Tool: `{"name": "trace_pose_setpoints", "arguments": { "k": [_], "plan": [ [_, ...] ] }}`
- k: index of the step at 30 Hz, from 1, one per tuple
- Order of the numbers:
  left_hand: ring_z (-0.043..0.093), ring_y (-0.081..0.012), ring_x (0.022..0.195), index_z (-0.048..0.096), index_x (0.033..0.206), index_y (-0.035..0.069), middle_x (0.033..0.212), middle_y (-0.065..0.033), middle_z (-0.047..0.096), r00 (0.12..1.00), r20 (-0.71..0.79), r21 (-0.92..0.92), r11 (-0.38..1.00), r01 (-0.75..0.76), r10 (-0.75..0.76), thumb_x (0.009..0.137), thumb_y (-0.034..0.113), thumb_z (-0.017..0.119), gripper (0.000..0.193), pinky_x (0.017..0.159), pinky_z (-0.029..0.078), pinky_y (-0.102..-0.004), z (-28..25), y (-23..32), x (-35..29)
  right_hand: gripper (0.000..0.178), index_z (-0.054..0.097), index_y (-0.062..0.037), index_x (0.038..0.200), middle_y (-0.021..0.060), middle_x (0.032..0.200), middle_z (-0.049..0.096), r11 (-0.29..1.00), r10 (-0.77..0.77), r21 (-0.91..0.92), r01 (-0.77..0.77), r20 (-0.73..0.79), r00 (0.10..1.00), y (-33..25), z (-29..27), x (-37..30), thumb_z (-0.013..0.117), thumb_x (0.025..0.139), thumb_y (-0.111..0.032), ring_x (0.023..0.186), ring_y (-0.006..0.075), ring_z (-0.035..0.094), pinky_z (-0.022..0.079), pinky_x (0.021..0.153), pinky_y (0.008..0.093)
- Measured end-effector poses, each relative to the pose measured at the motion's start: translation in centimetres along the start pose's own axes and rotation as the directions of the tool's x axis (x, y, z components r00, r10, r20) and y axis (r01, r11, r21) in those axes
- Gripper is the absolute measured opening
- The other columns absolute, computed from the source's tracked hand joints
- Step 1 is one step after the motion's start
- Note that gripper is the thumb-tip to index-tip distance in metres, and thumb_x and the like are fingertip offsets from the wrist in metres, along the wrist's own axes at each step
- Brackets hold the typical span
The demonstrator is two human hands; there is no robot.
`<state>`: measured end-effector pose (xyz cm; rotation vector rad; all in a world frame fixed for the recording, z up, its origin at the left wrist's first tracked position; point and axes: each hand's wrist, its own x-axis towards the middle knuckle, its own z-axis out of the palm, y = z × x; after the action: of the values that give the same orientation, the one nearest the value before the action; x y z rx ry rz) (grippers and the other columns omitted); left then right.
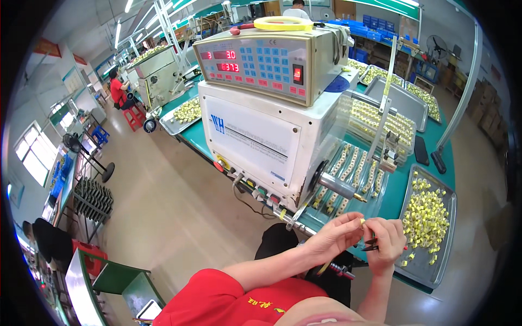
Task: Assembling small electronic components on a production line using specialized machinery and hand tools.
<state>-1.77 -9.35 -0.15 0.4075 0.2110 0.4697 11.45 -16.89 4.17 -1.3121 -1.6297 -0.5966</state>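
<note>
In front of the spindle, my left hand [338,232] is closed, with thumb and forefinger pinching a small yellow-wrapped coil [362,221]. My right hand [387,239] meets it there, fingertips close to the same coil. Tucked in the right hand is a pair of dark-bladed snips [371,245], blades pointing left; most of the tool is hidden by the fingers. Just above the hands, the metal winding spindle [338,186] with a brass tip juts from the machine. Behind it, rows of pale bobbins [356,165] lie in a clear plastic tray.
A white winding machine [250,136] carries a control box [255,65] with red digits. To the right, a grey metal tray [421,274] holds many yellow coils [427,217]. A dark phone [421,150] and a metal stand post [459,103] are beyond it. Another person [117,89] sits far left.
</note>
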Motion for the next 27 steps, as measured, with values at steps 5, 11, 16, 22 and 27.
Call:
{"name": "trace_pose_setpoints", "arguments": {
  "k": [5, 11, 16, 22, 27],
  "plan": [
    [0.059, -0.0138, 0.100, 0.059, 0.113, 0.010, 0.101, -0.0012, 0.062, 1.000, 0.007, -0.096, 0.995, 0.025, -0.025, 0.092, 0.022, 0.066, 0.025, 0.092, 0.046, -0.0296, 0.0, -0.5, 0.2, 0.024, 0.065, -0.0060, 0.088, 0.0060, 0.083, 0.064, 0.996, -0.060, -0.061, 0.061, 0.017, 0.998, 0.2, -0.2, 0.2, 0.074, 0.067, 0.000, 0.067, 0.0241, 0.057, 0.046, 0.052, 0.0330],
    [0.062, -0.0115, 0.092, 0.059, 0.106, 0.008, 0.097, -0.0016, 0.064, 0.999, 0.027, 0.129, 0.991, -0.021, 0.018, 0.091, 0.019, 0.068, 0.021, 0.086, 0.049, -0.0271, -1.1, 0.5, 0.4, 0.022, 0.062, -0.0053, 0.086, 0.0058, 0.081, 0.062, 0.999, -0.026, -0.044, 0.031, 0.118, 0.993, 0.1, -1.1, 0.6, 0.070, 0.067, 0.001, 0.070, 0.0252, 0.058, 0.045, 0.052, 0.0347],
    [0.061, -0.0070, 0.089, 0.059, 0.100, 0.005, 0.097, -0.0002, 0.063, 0.999, 0.040, 0.603, 0.796, -0.052, 0.035, 0.089, 0.012, 0.070, 0.016, 0.082, 0.050, -0.0232, 0.2, 2.2, -0.2, 0.022, 0.060, -0.0044, 0.083, 0.0060, 0.078, 0.061, 0.938, 0.113, 0.249, -0.242, 0.439, 0.891, 1.0, -3.0, 1.4, 0.068, 0.066, 0.005, 0.071, 0.0252, 0.056, 0.045, 0.060, 0.0354],
    [0.059, -0.0056, 0.089, 0.059, 0.101, 0.005, 0.097, 0.0005, 0.063, 0.995, 0.099, 0.713, 0.698, -0.063, -0.011, 0.090, 0.012, 0.069, 0.017, 0.081, 0.048, -0.0220, 0.4, 2.8, -0.5, 0.020, 0.063, -0.0062, 0.082, 0.0043, 0.075, 0.062, 0.808, 0.316, 0.321, -0.495, 0.472, 0.823, 0.7, -3.3, 0.0, 0.071, 0.066, 0.003, 0.071, 0.0241, 0.055, 0.043, 0.062, 0.0332],
    [0.060, -0.0063, 0.089, 0.058, 0.111, 0.006, 0.099, -0.0002, 0.063, 0.991, 0.119, 0.569, 0.822, -0.017, -0.061, 0.091, 0.014, 0.068, 0.024, 0.081, 0.049, -0.0215, 0.8, 2.2, 0.1, 0.019, 0.064, -0.0087, 0.082, 0.0031, 0.077, 0.064, 0.867, 0.260, 0.334, -0.370, 0.331, 0.907, 1.0, -3.4, 0.2, 0.073, 0.067, 0.001, 0.071, 0.0229, 0.056, 0.044, 0.062, 0.0328]
  ]
}}
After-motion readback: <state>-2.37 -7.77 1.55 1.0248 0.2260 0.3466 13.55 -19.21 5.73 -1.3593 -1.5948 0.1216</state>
